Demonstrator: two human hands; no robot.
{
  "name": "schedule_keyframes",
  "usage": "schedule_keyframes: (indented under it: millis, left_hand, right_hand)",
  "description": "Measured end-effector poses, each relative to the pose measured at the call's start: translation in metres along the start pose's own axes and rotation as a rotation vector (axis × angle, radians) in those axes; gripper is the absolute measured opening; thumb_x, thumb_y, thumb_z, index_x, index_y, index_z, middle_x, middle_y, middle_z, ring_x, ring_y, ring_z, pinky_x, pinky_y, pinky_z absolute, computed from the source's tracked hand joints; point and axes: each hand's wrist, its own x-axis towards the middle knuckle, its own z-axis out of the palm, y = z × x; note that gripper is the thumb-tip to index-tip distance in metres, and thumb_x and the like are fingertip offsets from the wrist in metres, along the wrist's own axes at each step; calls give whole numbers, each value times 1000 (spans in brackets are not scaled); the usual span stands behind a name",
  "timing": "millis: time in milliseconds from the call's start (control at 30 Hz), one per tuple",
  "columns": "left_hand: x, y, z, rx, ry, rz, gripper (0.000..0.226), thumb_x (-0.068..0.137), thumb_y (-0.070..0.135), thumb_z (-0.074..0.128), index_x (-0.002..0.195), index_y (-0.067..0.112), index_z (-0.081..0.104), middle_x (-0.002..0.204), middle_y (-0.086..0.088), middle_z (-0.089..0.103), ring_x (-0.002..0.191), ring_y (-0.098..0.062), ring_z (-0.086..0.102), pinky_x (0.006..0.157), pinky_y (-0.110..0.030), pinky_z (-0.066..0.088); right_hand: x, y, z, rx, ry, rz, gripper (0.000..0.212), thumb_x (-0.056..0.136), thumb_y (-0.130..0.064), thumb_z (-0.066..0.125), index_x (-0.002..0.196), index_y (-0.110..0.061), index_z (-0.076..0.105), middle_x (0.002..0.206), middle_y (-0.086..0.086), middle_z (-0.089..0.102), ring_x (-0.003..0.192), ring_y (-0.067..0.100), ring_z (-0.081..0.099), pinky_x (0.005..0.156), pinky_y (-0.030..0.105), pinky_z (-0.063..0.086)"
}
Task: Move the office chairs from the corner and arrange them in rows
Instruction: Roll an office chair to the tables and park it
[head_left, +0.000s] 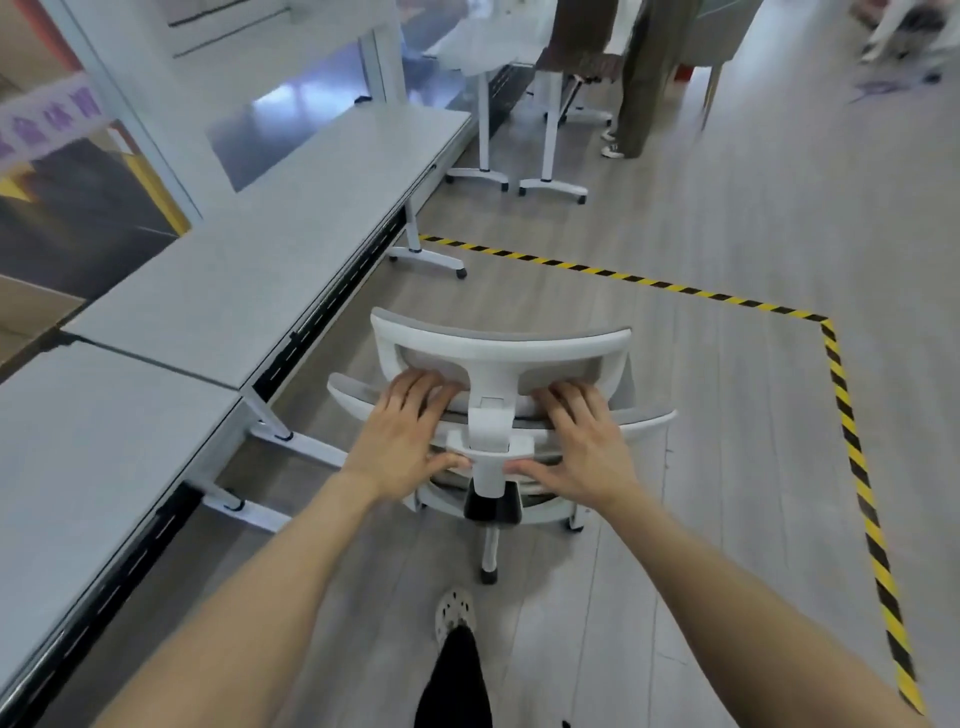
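A white office chair (498, 348) with a grey mesh back and headrest stands on the wooden floor right in front of me, its back toward me. My left hand (405, 436) grips the top edge of the backrest left of the headrest post, fingers over the rim and thumb underneath. My right hand (582, 441) grips the same edge to the right of the post. The chair's wheeled base shows below the seat; the seat itself is hidden by the backrest.
A row of grey tables (270, 260) on castors runs along the left. Yellow-black floor tape (852, 431) marks a corner ahead and to the right. A person (639, 78) stands at the far end near more table legs. My foot (454, 616) is behind the chair.
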Motion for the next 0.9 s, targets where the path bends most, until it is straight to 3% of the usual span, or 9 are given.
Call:
schedule_keyframes:
  millis: [233, 900]
  left_hand:
    - [156, -84, 14, -4, -86, 38, 111, 90, 96, 33, 167, 17, 35, 166, -15, 35, 159, -41, 27, 135, -57, 22]
    - [485, -239, 53, 31, -145, 132, 110, 89, 93, 42, 169, 18, 34, 170, -12, 35, 162, -38, 27, 135, -56, 26]
  right_hand:
    - [140, 52, 29, -103, -152, 114, 105, 79, -95, 63, 148, -17, 57, 147, 5, 54, 139, 31, 47, 127, 50, 39]
    - [401, 212, 147, -81, -76, 256, 97, 79, -90, 69, 139, -14, 60, 135, 4, 55, 131, 28, 49, 123, 46, 40]
